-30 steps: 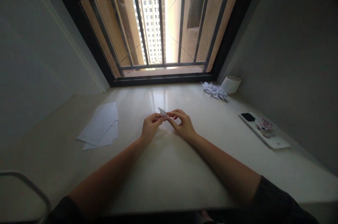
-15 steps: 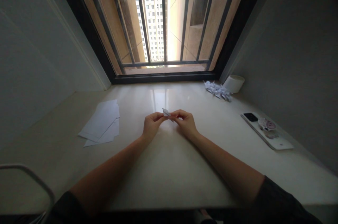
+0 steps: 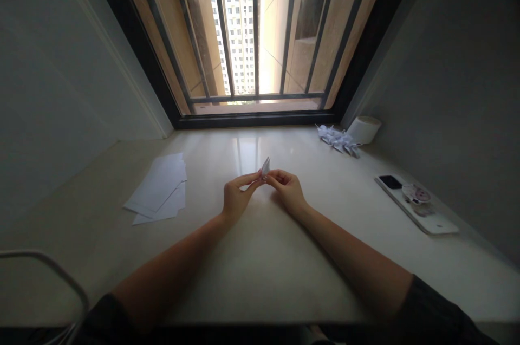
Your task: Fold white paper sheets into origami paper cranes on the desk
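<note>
A small piece of folded white paper (image 3: 265,167) points upward between my two hands, just above the middle of the pale sill. My left hand (image 3: 239,190) pinches it from the left with thumb and index finger. From the right, my right hand (image 3: 287,187) is closed on its lower part with the fingertips. The fingers cover the bottom of the paper, so its full shape is hidden.
Several white paper sheets (image 3: 158,185) lie overlapping at the left. A heap of folded white paper pieces (image 3: 338,140) rests beside a white roll (image 3: 364,129) at the back right. A phone (image 3: 430,220) with a round grip lies at the right. A cable (image 3: 52,265) curves at the lower left.
The folded paper has turned from slanting to standing upright between my fingers. My left hand has shifted slightly right, its fingers straighter. The whole view has moved a little.
</note>
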Tool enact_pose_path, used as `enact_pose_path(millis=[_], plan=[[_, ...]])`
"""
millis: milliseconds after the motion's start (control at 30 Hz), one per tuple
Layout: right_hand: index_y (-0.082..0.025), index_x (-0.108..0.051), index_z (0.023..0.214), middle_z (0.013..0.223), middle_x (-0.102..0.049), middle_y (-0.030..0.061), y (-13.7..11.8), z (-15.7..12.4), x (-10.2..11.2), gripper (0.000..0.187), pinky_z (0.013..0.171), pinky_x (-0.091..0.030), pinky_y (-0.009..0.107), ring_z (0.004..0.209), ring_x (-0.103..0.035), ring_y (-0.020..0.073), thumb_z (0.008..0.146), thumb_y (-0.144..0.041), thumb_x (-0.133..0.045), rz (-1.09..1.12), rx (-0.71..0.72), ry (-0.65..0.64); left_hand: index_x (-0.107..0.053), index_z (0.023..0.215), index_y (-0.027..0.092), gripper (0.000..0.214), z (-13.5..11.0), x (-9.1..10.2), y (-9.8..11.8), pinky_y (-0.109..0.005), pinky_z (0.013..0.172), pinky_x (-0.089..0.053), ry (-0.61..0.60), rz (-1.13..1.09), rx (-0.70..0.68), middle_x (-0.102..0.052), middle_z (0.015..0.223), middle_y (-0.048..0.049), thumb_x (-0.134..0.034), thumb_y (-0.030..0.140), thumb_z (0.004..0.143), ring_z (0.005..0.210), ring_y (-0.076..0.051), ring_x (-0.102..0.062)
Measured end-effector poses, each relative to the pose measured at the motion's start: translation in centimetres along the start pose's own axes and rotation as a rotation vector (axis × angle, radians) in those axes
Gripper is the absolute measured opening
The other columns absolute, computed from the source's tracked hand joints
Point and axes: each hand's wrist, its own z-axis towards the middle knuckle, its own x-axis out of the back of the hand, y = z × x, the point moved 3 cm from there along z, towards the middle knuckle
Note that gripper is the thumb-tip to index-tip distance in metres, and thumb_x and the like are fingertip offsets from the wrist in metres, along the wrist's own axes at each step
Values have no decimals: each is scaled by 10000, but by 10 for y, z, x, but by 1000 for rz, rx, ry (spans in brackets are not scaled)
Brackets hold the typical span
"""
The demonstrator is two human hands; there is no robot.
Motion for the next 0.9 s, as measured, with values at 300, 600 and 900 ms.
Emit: enact_pose_path(millis=[300, 600, 900], plan=[[-180, -646, 712, 649, -658, 17, -9, -1, -5, 311, 686, -491, 315, 635, -601, 149, 632, -475, -707, 44, 33, -51, -723, 918, 247, 190, -1, 0, 13, -303, 749, -521, 26, 79, -104, -710, 931, -42, -641, 315, 760, 828, -174, -649], [-191, -575, 666, 662, -640, 8, -5, -1, -8, 296, 721, -489, 322, 651, -601, 147, 665, -465, -686, 55, 40, -119, -716, 869, 206, 200, -2, 3, 9, -308, 783, -478, 49, 128, -23, -713, 862, -44, -656, 343, 738, 821, -184, -645], [-186, -572, 707, 673, -614, 13, 0, -2, -6, 262, 694, -504, 311, 688, -617, 165, 717, -434, -656, -128, 142, -122, -660, 763, 161, 220, 2, 3, -2, -295, 767, -457, 28, 72, 64, -681, 766, -38, -649, 379, 733, 766, -163, -621]])
